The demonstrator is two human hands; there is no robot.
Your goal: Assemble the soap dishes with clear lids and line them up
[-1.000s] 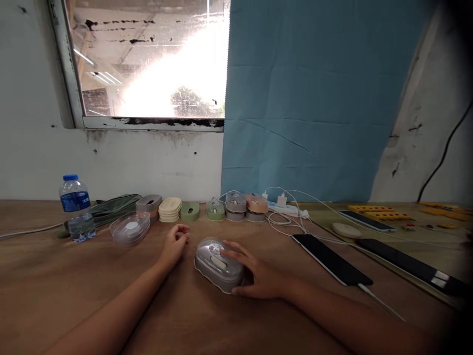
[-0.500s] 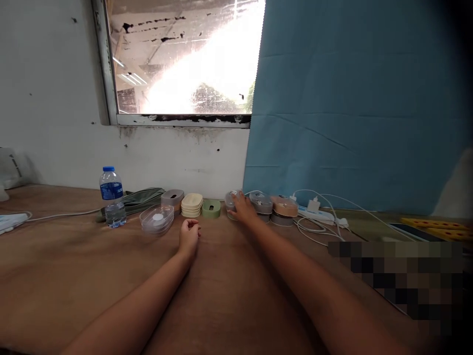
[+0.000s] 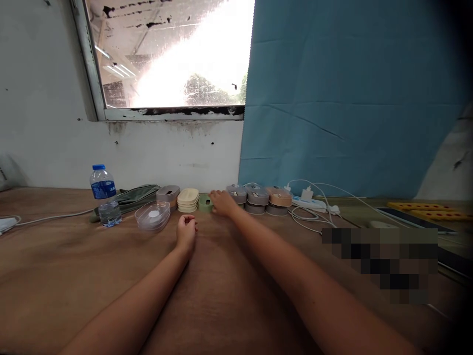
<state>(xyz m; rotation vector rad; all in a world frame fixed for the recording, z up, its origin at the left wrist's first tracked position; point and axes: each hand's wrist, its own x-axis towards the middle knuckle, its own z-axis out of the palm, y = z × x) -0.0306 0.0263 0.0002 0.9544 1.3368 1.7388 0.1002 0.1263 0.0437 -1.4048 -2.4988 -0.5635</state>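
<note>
My right hand (image 3: pixel 222 203) reaches over the table to the right side of a small green oval box (image 3: pixel 205 202) with a slot. Its fingers are extended and apart at the box's edge; whether they touch it I cannot tell. My left hand (image 3: pixel 186 232) rests nearer me with fingers loosely curled in, nothing visible in them. Left of the green box stands a stack of cream lids (image 3: pixel 188 199), then a grey-brown slotted box (image 3: pixel 168 195). Clear plastic covers (image 3: pixel 152 217) lie stacked in front. Right of my right hand are grey lidded boxes (image 3: pixel 256 197) and one with an orange-brown upper part (image 3: pixel 279 197).
A water bottle (image 3: pixel 105 195) and a dark green pouch (image 3: pixel 136 198) stand at the left back. A power strip (image 3: pixel 309 202) with chargers and looped white cables (image 3: pixel 306 217) lies right of the boxes. Yellow perforated bars (image 3: pixel 424 209) are at far right.
My right hand has moved left from the top of a clear-lidded grey box to the green box. My left hand stays curled in about the same place. The view has shifted slightly.
</note>
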